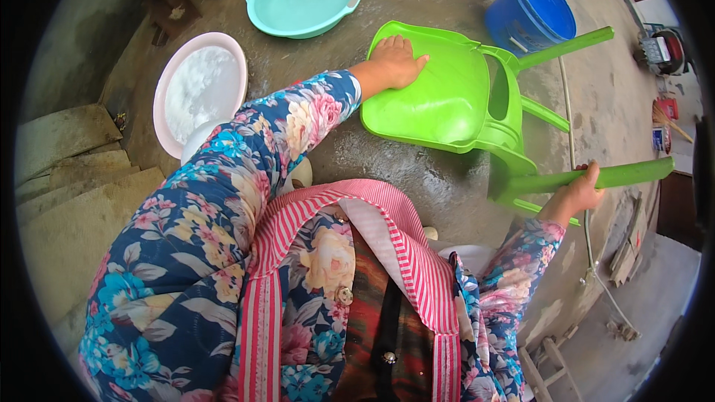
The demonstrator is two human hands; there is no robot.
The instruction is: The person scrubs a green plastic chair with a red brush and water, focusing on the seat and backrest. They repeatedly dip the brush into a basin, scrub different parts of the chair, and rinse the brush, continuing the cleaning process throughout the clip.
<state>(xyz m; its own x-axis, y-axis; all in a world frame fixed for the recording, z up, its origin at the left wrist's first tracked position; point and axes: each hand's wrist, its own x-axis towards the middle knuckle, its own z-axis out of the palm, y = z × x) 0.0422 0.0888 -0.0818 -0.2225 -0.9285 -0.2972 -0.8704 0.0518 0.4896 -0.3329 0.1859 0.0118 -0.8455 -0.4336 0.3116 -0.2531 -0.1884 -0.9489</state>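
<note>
A bright green plastic chair (pixel 433 95) is tipped over in front of me, its legs pointing to the right. My left hand (pixel 395 62) lies flat on its broad smooth panel, fingers stretched out and not wrapped around anything. Lower right, my right hand (pixel 581 190) grips one chair leg (pixel 637 173), with the thumb showing on the near side. A slot-shaped opening separates the panel from the leg end. Wet, whitish patches mark the concrete floor (pixel 385 162) below the chair.
A pink basin (pixel 160 97) of sudsy water stands left, partly behind my sleeve. Beyond are a turquoise basin (pixel 254 19) holding water and a blue bucket (pixel 505 19). A hose (pixel 567 106) runs past the chair. Boards (pixel 67 117) lie far left; a wooden frame (pixel 550 363) is lower right.
</note>
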